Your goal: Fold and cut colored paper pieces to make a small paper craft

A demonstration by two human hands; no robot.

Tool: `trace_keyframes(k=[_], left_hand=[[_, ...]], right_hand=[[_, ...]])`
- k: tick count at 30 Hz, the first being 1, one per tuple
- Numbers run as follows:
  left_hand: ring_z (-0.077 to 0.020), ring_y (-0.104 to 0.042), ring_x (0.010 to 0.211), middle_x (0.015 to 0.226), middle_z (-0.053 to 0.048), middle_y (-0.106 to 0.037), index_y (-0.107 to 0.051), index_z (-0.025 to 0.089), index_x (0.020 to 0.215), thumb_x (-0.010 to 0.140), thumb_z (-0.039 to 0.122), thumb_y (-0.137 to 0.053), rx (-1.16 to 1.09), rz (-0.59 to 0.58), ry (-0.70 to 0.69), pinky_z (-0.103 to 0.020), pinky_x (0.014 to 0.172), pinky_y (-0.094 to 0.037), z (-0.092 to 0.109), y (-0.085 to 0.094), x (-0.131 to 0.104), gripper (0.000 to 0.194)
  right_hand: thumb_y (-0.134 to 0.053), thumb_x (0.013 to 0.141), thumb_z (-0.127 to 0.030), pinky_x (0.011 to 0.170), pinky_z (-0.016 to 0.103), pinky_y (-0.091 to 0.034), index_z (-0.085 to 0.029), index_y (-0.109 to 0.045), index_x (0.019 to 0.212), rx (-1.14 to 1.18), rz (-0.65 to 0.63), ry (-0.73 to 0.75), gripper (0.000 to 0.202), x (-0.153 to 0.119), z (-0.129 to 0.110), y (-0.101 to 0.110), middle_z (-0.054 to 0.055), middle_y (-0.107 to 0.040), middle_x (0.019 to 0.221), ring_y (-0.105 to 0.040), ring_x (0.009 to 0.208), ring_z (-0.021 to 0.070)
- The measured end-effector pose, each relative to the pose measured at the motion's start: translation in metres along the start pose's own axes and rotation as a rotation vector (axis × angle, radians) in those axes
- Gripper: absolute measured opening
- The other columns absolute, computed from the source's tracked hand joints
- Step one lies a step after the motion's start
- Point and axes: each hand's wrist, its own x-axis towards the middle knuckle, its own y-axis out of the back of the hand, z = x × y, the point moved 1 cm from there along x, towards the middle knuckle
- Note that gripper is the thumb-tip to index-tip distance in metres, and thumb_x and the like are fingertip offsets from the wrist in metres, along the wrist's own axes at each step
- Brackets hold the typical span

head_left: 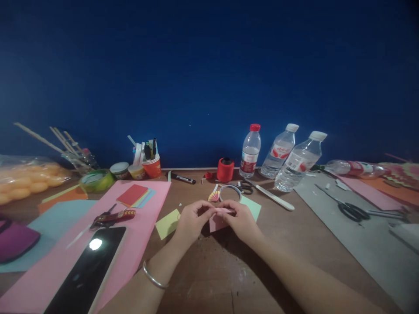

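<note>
Between both hands, just above the table, is a small piece of pink paper (218, 223), with a narrow strip along its upper edge pinched in the fingers. My left hand (195, 218) grips the strip's left end between thumb and fingers. On the other end, my right hand (238, 218) is closed in the same way. A yellow paper (168, 223) lies beside my left hand, and a pale green paper (252, 207) lies partly behind my right. Just beyond the fingers are a small pleated paper fan (214, 196) in red and yellow and a roll of tape (240, 192).
A phone (88, 270) rests on large pink paper (153, 196) at left, near stacked coloured squares (132, 195). Along the back stand a pen cup (152, 167), a red spool (225, 170) and bottles (250, 152). Scissors (352, 211) lie on a grey sheet (340, 244) at right.
</note>
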Motion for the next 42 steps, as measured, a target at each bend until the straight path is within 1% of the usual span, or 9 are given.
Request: trace_keyframes(k=[4,9,19,22,26,28,33,36,42], left_hand=[[-0.0147,-0.055,0.066,0.069,-0.001,-0.064,-0.063,0.017,0.073,0.071,0.038,-0.058,-0.002,-0.003,-0.006,-0.023,0.062,-0.042,0.0003,-0.0001,-0.0003,0.022],[-0.0147,-0.055,0.066,0.069,-0.001,-0.064,-0.063,0.016,0.071,0.072,0.037,-0.057,-0.009,-0.017,-0.004,-0.023,0.062,-0.042,0.0011,0.0003,-0.0004,0.022],[-0.0143,-0.055,0.062,0.065,0.000,-0.063,-0.064,0.016,0.069,0.072,0.037,-0.056,0.007,-0.015,0.006,-0.023,0.059,-0.041,0.0007,0.0006,0.0004,0.022],[-0.0141,-0.055,0.062,0.064,0.000,-0.063,-0.064,0.016,0.067,0.071,0.035,-0.056,-0.006,-0.033,0.015,-0.022,0.058,-0.041,0.0018,0.0001,0.0003,0.021],[-0.0137,-0.054,0.062,0.063,0.000,-0.062,-0.063,0.015,0.067,0.072,0.033,-0.055,-0.019,-0.040,0.020,-0.021,0.057,-0.040,0.0029,-0.0001,0.0004,0.020],[-0.0137,-0.054,0.062,0.064,0.000,-0.063,-0.063,0.015,0.067,0.072,0.031,-0.055,-0.031,-0.038,0.020,-0.021,0.058,-0.040,0.0027,-0.0002,0.0007,0.019],[-0.0151,-0.055,0.066,0.067,-0.001,-0.063,-0.062,0.015,0.070,0.075,0.032,-0.051,-0.068,-0.031,0.039,-0.022,0.061,-0.041,0.0010,-0.0001,0.0021,0.020],[-0.0154,-0.056,0.065,0.065,0.000,-0.063,-0.061,0.015,0.067,0.076,0.033,-0.049,-0.040,-0.005,0.037,-0.023,0.060,-0.040,0.0005,0.0006,0.0021,0.023],[-0.0172,-0.057,0.065,0.065,-0.001,-0.066,-0.066,0.016,0.067,0.071,0.036,-0.054,0.072,-0.009,0.036,-0.024,0.059,-0.041,-0.0007,0.0006,0.0016,0.024]], right_hand=[[-0.058,0.071,-0.030,0.061,0.022,-0.042,-0.017,-0.062,0.076,0.028,-0.010,0.007,0.014,0.0005,0.0018,-0.0006,0.001,-0.063,0.072,-0.056,0.068,0.0141],[-0.057,0.072,-0.033,0.057,0.020,-0.041,-0.016,-0.062,0.075,0.032,-0.023,-0.010,0.018,-0.0002,0.0022,-0.0003,0.000,-0.062,0.069,-0.054,0.063,0.0126],[-0.056,0.072,-0.032,0.061,0.023,-0.042,-0.017,-0.063,0.074,0.032,0.000,0.000,0.017,0.0004,0.0013,-0.0007,0.001,-0.062,0.069,-0.055,0.066,0.0146],[-0.055,0.071,-0.031,0.057,0.022,-0.040,-0.016,-0.061,0.070,0.054,-0.010,-0.022,0.016,0.0005,0.0011,-0.0009,0.000,-0.059,0.064,-0.053,0.061,0.0132],[-0.052,0.072,-0.028,0.054,0.021,-0.037,-0.015,-0.058,0.062,0.128,0.020,-0.034,0.018,0.0013,0.0010,-0.0001,-0.002,-0.053,0.057,-0.048,0.056,0.0111],[-0.052,0.072,-0.028,0.053,0.020,-0.036,-0.015,-0.058,0.061,0.158,0.024,-0.058,0.018,0.0020,0.0014,0.0000,-0.002,-0.052,0.056,-0.047,0.054,0.0105],[-0.055,0.068,-0.026,0.051,0.020,-0.036,-0.015,-0.059,0.062,0.109,0.006,-0.068,0.013,0.0030,0.0009,-0.0010,-0.002,-0.051,0.055,-0.046,0.054,0.0102],[-0.054,0.068,-0.024,0.052,0.020,-0.037,-0.015,-0.059,0.063,0.068,0.006,-0.068,0.012,0.0029,0.0003,-0.0015,-0.002,-0.052,0.056,-0.047,0.055,0.0108],[-0.053,0.069,-0.025,0.053,0.021,-0.037,-0.015,-0.059,0.064,0.051,0.030,-0.053,0.013,0.0031,0.0010,-0.0011,-0.002,-0.053,0.057,-0.047,0.056,0.0113]])
